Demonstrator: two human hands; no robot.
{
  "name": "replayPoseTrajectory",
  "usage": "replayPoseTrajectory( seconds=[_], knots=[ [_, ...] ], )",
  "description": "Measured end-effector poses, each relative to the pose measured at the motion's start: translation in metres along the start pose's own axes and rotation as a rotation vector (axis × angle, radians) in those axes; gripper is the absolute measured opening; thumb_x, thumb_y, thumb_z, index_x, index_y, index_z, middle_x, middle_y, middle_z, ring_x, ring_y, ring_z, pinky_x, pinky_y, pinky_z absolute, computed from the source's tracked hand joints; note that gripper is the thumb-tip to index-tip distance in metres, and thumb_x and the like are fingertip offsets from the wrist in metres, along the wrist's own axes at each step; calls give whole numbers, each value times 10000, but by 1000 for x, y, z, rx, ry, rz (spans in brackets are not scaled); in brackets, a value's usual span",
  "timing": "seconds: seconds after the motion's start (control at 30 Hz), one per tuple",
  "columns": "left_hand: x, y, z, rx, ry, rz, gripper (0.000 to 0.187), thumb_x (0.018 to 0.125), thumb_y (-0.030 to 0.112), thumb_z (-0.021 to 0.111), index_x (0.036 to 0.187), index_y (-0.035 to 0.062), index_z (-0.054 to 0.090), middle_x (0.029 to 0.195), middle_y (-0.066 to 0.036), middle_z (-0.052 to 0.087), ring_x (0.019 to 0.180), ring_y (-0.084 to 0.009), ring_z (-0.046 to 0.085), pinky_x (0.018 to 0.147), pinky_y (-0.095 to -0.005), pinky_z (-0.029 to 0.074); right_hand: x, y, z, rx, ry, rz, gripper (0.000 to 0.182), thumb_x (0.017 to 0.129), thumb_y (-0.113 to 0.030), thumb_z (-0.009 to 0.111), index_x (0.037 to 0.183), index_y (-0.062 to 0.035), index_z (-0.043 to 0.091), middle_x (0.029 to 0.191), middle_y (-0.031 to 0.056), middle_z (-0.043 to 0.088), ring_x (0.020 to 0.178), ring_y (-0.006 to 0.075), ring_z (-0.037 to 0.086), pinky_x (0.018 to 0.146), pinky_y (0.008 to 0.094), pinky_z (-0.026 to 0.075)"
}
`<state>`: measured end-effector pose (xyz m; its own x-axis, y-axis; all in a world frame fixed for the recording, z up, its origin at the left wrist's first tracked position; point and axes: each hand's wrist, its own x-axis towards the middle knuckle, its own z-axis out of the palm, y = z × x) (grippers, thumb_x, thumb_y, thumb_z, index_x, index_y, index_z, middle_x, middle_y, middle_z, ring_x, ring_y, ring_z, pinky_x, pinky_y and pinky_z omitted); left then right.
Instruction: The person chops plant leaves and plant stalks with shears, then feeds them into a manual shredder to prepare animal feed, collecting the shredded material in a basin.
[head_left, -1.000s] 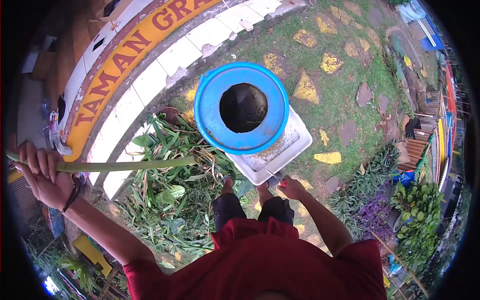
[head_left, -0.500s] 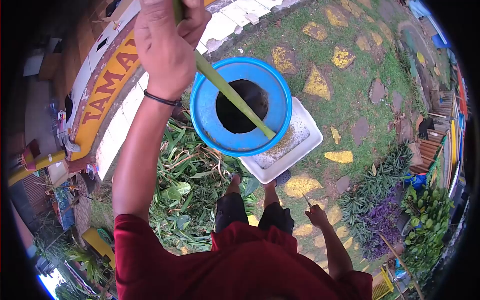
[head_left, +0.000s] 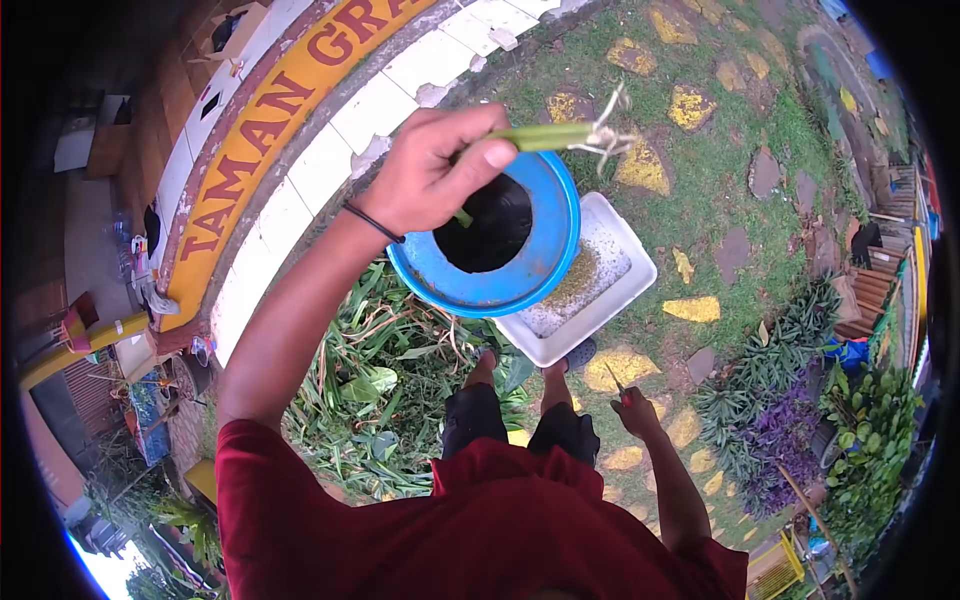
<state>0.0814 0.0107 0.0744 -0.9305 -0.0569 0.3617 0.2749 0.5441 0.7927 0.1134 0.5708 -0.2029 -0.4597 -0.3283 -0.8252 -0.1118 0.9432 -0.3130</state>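
My left hand (head_left: 435, 170) is closed around a green plant stalk (head_left: 545, 137), whose pale, stringy end points right. Below that hand is a blue round container (head_left: 550, 215) with a dark round opening in its top. Beside and partly under it lies a white tray (head_left: 590, 310) with bits of grainy matter in it. Low on the right, my right hand (head_left: 637, 412) is closed on a knife (head_left: 614, 378) with a thin blade pointing up and left; its red handle shows only in part.
Cut leaves and stalks (head_left: 370, 390) lie on the ground left of my feet. Yellow-painted stones (head_left: 692, 309) dot the grass. A yellow lettered kerb (head_left: 250, 140) curves along the upper left. Purple and green plants (head_left: 775, 440) grow at the right.
My left hand has moved down and right, over the container's edge. The stalk, which slanted down across the opening, now points right with its stringy end showing. My right hand has shifted slightly up.
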Motion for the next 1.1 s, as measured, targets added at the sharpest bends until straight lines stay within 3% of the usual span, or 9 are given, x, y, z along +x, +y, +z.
replayPoseTrajectory(
  seconds=[0.07,0.13,0.23,0.3,0.43,0.67,0.93,1.0,1.1],
  knots=[
    [-19,-33,24,52,-188,-106,341,985,340,586,803,54,556,613,-124,465,546,-305,461,522,-394,361,-1,5,-5,5,11,-14,513,871,-413,694,1146,-30,491,981,267,658,971,486,630,803,532,504],
    [-48,-70,55,40,-147,-147,402,996,354,580,750,39,539,578,-93,446,505,-252,429,506,-385,328,2,8,-10,32,47,-46,482,871,-395,699,1121,-29,509,977,254,658,959,477,632,795,526,500],
    [-81,-108,96,-313,45,-452,516,1038,404,475,675,38,497,561,-33,422,512,-166,382,521,-323,305,-1,14,-15,23,57,3,455,872,-382,702,1092,-28,520,975,244,658,946,476,632,788,525,498],
    [-78,-120,107,-519,448,-681,576,1043,438,455,594,77,444,527,17,356,490,-96,337,480,-313,253,-3,19,-11,22,58,-3,455,873,-385,700,1091,-29,519,973,244,659,947,477,631,790,525,499],
    [-50,-118,116,-945,814,-698,622,1026,489,456,548,95,400,506,16,330,469,-89,292,479,-274,241,-13,28,-5,-31,55,8,480,875,-396,696,1126,-31,510,981,249,660,962,479,631,799,527,502],
    [-23,-50,49,-660,581,-359,615,1048,436,406,544,85,381,510,14,340,478,-100,291,484,-281,233,-22,16,0,4,14,1,500,877,-400,696,1149,-28,502,1007,260,661,987,480,629,816,517,507],
    [-114,-121,126,-643,634,-692,587,1045,394,460,544,89,434,512,14,373,480,-78,304,476,-288,239,-24,-12,-10,9,29,10,474,875,-384,703,1129,-22,535,1051,259,655,1027,467,622,851,513,492],
    [-120,-125,131,-806,771,-682,587,1041,385,471,537,86,442,505,11,384,478,-78,327,476,-288,247,-33,-14,-15,10,28,2,480,875,-392,704,1143,-29,540,1071,260,654,1040,464,622,859,511,494],
    [-123,-128,115,-727,673,-646,590,1041,395,464,546,75,445,499,9,391,466,-82,338,485,-279,254,-33,-18,-27,31,25,56,482,872,-411,709,1160,-59,549,1120,262,654,1089,441,620,891,494,494]
  ],
)
